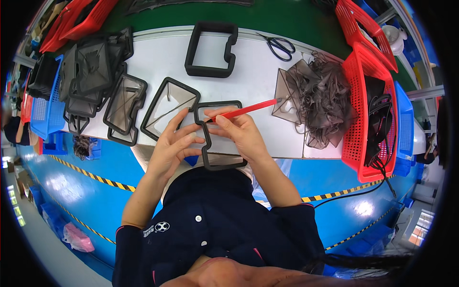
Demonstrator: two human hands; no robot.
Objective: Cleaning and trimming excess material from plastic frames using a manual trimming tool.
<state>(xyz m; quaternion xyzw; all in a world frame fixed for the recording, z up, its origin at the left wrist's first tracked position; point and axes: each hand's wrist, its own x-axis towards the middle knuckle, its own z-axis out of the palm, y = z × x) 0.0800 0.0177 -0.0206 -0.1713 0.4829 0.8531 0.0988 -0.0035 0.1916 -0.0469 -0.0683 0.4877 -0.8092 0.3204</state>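
My right hand (244, 134) pinches a slim red pen-like tool (248, 108), its dark tip close to the inner edge of a notched black frame (224, 167). That frame lies across the table's front edge, partly hidden by my fingers. My left hand (174, 142) grips its left side near the notch, thumb and fingers bent around the edge. Just left of it, a second black frame (168, 82) with sheer grey fabric stretched inside rests on the table, partly behind my left fingers.
More fabric-filled frames (125, 105) overlap at left beside a tall pile (93, 67). A thick black frame stack (210, 72) and scissors (279, 48) lie at the back. Right stand a heap of sheer grey fabric (325, 100) and a red basket (354, 129) holding black cables (380, 119).
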